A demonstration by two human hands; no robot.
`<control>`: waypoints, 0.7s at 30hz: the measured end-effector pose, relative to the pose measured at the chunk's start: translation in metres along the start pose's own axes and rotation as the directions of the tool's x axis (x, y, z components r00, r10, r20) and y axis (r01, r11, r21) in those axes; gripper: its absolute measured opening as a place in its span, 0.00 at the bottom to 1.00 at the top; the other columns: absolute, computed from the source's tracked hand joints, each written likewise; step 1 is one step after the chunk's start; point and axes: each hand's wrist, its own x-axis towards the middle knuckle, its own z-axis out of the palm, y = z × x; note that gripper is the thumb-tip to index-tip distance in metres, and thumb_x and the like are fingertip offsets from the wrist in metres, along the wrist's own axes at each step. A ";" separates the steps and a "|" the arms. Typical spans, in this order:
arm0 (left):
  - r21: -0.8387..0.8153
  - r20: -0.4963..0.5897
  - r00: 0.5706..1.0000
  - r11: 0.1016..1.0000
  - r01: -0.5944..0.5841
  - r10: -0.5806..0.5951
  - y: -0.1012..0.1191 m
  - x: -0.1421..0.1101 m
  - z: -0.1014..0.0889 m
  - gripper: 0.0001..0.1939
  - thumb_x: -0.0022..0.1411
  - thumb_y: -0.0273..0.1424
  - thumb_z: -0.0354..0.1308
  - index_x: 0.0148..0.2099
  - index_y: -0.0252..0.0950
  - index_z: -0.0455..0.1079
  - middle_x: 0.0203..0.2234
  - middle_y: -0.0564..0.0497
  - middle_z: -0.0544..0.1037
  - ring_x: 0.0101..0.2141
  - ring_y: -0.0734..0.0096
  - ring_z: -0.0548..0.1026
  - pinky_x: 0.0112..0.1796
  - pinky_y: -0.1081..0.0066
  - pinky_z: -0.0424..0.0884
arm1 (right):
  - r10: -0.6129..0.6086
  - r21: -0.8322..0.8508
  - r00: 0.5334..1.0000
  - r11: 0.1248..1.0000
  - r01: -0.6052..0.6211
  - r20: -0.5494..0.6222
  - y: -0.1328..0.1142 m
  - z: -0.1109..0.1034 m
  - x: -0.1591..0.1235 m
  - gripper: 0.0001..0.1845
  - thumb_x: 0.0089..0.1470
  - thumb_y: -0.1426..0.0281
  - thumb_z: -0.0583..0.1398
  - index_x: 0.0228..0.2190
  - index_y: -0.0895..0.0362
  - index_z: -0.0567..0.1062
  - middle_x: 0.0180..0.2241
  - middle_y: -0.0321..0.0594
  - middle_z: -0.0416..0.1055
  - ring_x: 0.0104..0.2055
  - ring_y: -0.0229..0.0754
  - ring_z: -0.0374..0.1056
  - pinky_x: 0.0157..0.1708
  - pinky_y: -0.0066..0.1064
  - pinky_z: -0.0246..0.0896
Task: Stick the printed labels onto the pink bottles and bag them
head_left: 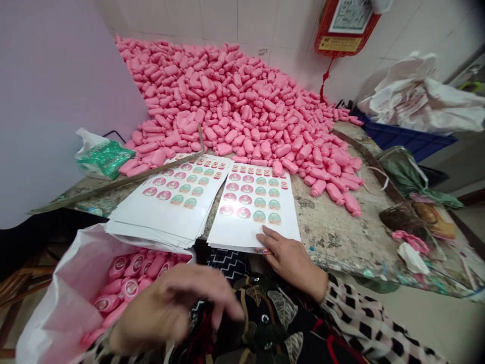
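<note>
Labelled pink bottles (131, 289) packed in white plastic bag (56, 308), lower left. Left hand (178, 309) blurred just right of bag, fingers loosely spread and half curled, nothing seen held. Sheets of round stickers (170, 197) stacked centre; second stack (253, 202) touched at near edge by right hand (290, 258), fingers nearly flat, not gripping. Unlabelled pink bottles (227, 101) heaped on worktop (326, 227), upper centre.

The left hand (174, 308) is near, motion-blurred, fingers loosely curled; the right hand (290, 260) lies farther, palm down, fingers slightly spread.
</note>
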 end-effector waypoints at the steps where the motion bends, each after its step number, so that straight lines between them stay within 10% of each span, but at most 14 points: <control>1: 0.017 0.093 0.996 1.000 0.013 -0.015 -0.005 0.012 0.005 0.19 0.43 0.40 0.69 0.38 0.38 0.75 0.33 0.44 0.78 0.30 0.63 0.73 0.33 0.63 0.71 | -0.007 0.010 1.000 1.000 0.007 -0.003 0.001 -0.001 0.001 0.22 0.58 0.68 0.49 0.53 0.51 0.67 0.59 0.43 0.60 0.48 0.50 0.70 0.43 0.41 0.67; 10: -0.162 -0.013 0.965 0.953 0.255 -0.260 -0.049 0.070 0.032 0.22 0.56 0.45 0.58 0.45 0.32 0.69 0.32 0.43 0.78 0.24 0.75 0.74 0.29 0.74 0.70 | -0.056 0.237 0.997 0.969 0.065 -0.045 0.006 -0.004 0.014 0.18 0.58 0.69 0.52 0.48 0.51 0.73 0.52 0.40 0.69 0.52 0.45 0.67 0.50 0.37 0.62; 21: -0.082 -0.435 0.900 0.996 -0.038 -0.001 -0.046 0.086 0.018 0.19 0.55 0.40 0.59 0.45 0.36 0.61 0.19 0.55 0.74 0.15 0.76 0.69 0.18 0.76 0.66 | -0.059 0.425 0.998 0.903 0.057 -0.008 0.015 0.007 0.013 0.22 0.55 0.70 0.54 0.51 0.47 0.70 0.57 0.34 0.62 0.58 0.42 0.61 0.54 0.39 0.59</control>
